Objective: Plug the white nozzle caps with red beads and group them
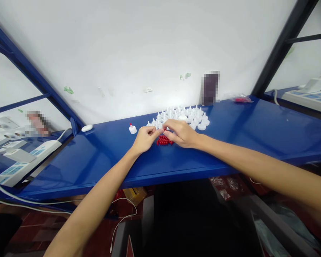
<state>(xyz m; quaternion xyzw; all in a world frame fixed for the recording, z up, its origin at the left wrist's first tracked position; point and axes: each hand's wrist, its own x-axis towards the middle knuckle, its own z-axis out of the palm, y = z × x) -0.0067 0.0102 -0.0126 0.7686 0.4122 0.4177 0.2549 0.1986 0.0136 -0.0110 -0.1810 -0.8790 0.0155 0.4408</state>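
Left hand (146, 139) and right hand (184, 134) meet at the fingertips above the near middle of the blue table (96, 160). Fingers on both are curled, thumbs brought toward the forefingers. A speck of red shows where they meet; at this size I cannot tell whether either grip is fully closed or has hold of a piece.

Small red caps (164, 141) stand packed together just below the hands, on the near side. White nozzle tops (196, 116) crowd behind them, toward the wall. One white top with a red tip (132, 129) stands apart to the left.

Risks, in my judgement: a low wrist or heel of the right hand could scatter the caps, being small and loose. A sideways brush could topple the tall, close-set tops into one another. A piece slipping from the fingertips could roll over the near edge, as no raised lip is evident there.
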